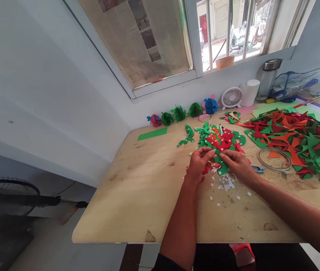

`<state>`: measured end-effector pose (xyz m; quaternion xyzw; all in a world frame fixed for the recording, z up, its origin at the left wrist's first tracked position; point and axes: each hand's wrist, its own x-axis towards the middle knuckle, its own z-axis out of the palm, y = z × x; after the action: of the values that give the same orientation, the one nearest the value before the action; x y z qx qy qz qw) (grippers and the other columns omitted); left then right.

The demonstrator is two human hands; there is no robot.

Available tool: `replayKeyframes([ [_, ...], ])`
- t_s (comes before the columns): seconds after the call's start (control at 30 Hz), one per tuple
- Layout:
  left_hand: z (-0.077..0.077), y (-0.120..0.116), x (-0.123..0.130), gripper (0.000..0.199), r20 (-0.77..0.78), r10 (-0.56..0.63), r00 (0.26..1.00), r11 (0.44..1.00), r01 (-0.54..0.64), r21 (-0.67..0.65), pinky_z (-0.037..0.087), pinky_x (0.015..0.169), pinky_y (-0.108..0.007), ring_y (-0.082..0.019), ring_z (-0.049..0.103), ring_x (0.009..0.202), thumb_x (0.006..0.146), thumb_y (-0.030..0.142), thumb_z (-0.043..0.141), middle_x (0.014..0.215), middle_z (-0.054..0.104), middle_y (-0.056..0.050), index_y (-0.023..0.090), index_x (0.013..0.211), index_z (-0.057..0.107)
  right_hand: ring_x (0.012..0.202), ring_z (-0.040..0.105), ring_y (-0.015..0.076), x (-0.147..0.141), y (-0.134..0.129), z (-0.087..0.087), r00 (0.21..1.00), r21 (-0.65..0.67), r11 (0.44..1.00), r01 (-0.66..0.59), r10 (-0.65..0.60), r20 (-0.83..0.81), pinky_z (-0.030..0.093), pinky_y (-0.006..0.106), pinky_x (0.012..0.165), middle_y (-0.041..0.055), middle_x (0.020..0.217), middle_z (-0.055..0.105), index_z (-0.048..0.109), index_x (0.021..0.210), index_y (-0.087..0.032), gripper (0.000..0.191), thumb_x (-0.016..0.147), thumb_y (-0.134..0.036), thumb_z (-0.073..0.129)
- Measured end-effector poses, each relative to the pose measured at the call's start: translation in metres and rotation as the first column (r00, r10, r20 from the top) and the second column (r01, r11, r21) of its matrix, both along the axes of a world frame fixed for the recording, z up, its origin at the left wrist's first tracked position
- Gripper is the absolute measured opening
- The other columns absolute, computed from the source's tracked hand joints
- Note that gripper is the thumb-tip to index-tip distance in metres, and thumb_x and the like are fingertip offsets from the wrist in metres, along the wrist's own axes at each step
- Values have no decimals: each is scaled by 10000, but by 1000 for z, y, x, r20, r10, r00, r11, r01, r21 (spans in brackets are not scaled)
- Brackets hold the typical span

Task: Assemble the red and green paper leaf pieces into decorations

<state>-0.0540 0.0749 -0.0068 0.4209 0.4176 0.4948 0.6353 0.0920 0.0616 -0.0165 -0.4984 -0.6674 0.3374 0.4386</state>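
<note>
Evidently, the left hand (200, 162) and right hand (237, 164) are holding a green paper cutout (218, 154) between them, the fingers of both pinching it at the near side of a pile of red, orange and green paper cutouts (225, 141) on the pale wooden bench (148, 180). Loose small white squares (227, 183) are lying just below, so a brushing hand could be scattering them. Too hard a pinch could be creasing the paper. A tangled heap of red, orange and green paper scraps (292, 139) is sitting near the pile; careless reaching could be mixing the two.
</note>
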Motion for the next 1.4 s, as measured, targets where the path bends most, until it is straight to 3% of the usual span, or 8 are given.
replayKeyframes([
  [0.13,-4,-1,1,305,-85,-81,993,997,81,1,373,448,-202,-96,540,477,550,338,768,558,588,13,138,688,585,491,378,105,-1,0,3,998,-33,999,34,-36,-51,298,226,448,-25,513,418,497,576,-177,353,800,-449,472],
  [0.4,-5,-3,3,283,-95,-100,990,992,107,65,391,474,-209,-92,536,474,536,319,775,554,601,6,137,661,598,509,418,106,-2,-1,6,983,-97,993,61,-77,-167,336,222,459,-15,560,492,578,660,-160,295,767,-431,526],
  [0.63,-10,-2,2,265,-131,-152,980,988,151,-19,365,430,-204,-117,566,481,553,318,758,560,629,-9,133,666,605,495,409,104,-2,-1,7,976,-111,989,96,-116,-185,327,218,442,-16,537,484,579,633,-164,281,750,-416,540],
  [1.07,-10,-1,0,218,-213,-221,952,975,220,-26,364,455,-198,-86,518,466,569,275,732,577,631,-13,124,648,597,440,342,82,-2,1,5,916,-254,967,10,-111,-386,266,210,384,-46,498,420,581,645,-170,313,684,-480,606],
  [1.2,-7,-3,0,240,-204,-236,950,971,237,-21,355,447,-199,-65,475,425,550,290,746,560,617,1,125,635,593,465,374,82,-2,2,3,893,-277,960,-23,-105,-438,293,208,407,-42,537,460,587,676,-168,305,681,-472,624],
  [1.4,-4,-5,1,243,-185,-280,942,959,281,-21,370,470,-195,-89,529,484,566,306,742,571,627,-11,126,654,605,493,412,88,-2,2,4,895,-259,966,-22,-96,-435,329,213,434,-26,573,519,596,668,-165,301,670,-463,637],
])
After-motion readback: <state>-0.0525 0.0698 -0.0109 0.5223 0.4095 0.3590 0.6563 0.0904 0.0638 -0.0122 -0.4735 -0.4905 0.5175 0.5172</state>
